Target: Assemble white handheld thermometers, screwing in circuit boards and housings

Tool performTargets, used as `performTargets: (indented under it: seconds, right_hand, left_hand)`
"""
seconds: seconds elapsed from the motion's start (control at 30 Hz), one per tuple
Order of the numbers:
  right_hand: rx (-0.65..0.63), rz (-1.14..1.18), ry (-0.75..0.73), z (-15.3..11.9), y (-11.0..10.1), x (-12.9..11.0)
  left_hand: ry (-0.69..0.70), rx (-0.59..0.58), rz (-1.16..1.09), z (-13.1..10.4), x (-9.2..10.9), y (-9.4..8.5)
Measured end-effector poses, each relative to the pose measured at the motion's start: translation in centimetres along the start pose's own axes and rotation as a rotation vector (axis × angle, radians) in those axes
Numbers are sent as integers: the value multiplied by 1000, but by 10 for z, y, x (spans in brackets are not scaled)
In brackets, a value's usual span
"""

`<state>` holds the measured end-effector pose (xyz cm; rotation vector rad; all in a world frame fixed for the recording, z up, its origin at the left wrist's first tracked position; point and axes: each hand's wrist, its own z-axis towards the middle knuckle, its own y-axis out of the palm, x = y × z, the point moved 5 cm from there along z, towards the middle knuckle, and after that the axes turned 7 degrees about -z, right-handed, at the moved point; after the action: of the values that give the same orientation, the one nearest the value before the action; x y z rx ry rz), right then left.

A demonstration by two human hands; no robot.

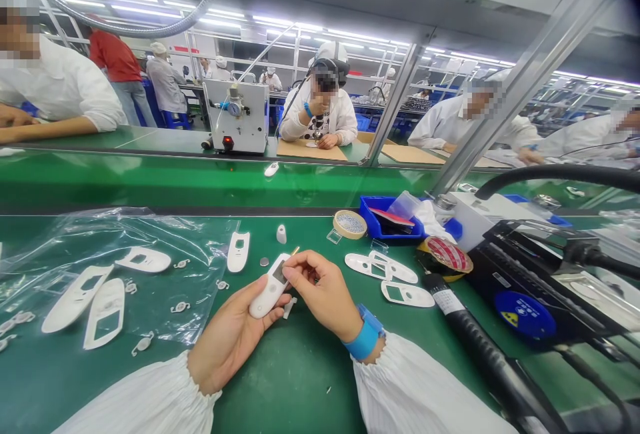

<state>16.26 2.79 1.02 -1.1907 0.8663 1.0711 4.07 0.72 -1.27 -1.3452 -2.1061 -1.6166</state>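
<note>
My left hand [235,327] is closed around a white handheld device [267,297] with a small dark screen and round buttons, held tilted above the green bench. A thin gold-coloured tip [296,251] sticks out at its upper end. My right hand [320,291], with a blue wrist band, is pinched at the screen's upper right edge; whatever lies between its fingertips is hidden. A small pale piece [289,307] shows just below the device. Close by on the bench are a round coin cell [264,261], a white cap [281,234] and a white shell half [239,252].
At left, a clear plastic bag [165,227] lies under several white shells and small parts. More white shells [407,294] lie right, near a tape roll [447,257], blue bin [390,217] and black-handled tool [470,327]. Across the green conveyor [150,181], co-workers sit.
</note>
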Motion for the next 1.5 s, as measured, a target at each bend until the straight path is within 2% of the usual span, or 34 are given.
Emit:
performTargets:
  seconds: [0.3,0.67,0.9,1.5]
  right_hand:
    - [28,-54,-1,-1,-1,-1]
    - [33,-85,-6,0,-2,-1]
    - [116,-219,-93,-1,-6,-5]
    - [42,-148,-48,0,-6,-1]
  left_hand:
    - [-12,37,1,-1,1,0]
    - [-1,27,8,0,1,0]
    - [8,19,4,-2,1,1]
    - [-10,23,5,-3,3,2]
